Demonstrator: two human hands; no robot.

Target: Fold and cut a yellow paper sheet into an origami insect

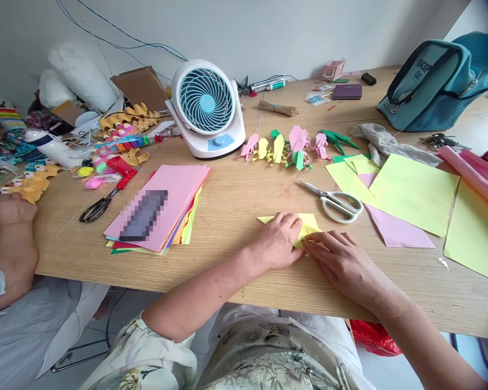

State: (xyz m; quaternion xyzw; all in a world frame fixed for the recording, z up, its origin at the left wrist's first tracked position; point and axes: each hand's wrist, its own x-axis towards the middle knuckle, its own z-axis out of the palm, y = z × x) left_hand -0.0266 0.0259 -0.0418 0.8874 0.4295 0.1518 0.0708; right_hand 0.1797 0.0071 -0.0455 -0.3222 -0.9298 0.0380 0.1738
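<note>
A small yellow paper (309, 223) lies partly folded on the wooden table (236, 195) near its front edge. My left hand (277, 240) rests on top of the paper's left part, fingers curled and pressing down. My right hand (341, 261) comes in from the right, its fingertips pinching the paper's lower right edge. White-handled scissors (334, 202) lie just beyond the paper, untouched.
A stack of coloured paper (162, 211) lies to the left, black scissors (101, 205) beside it. A white desk fan (206, 108) stands behind; folded paper figures (296, 145) line up right of it. Loose yellow and pink sheets (410, 195) and a teal bag (435, 81) are at right. Another person's hand (8, 212) is at far left.
</note>
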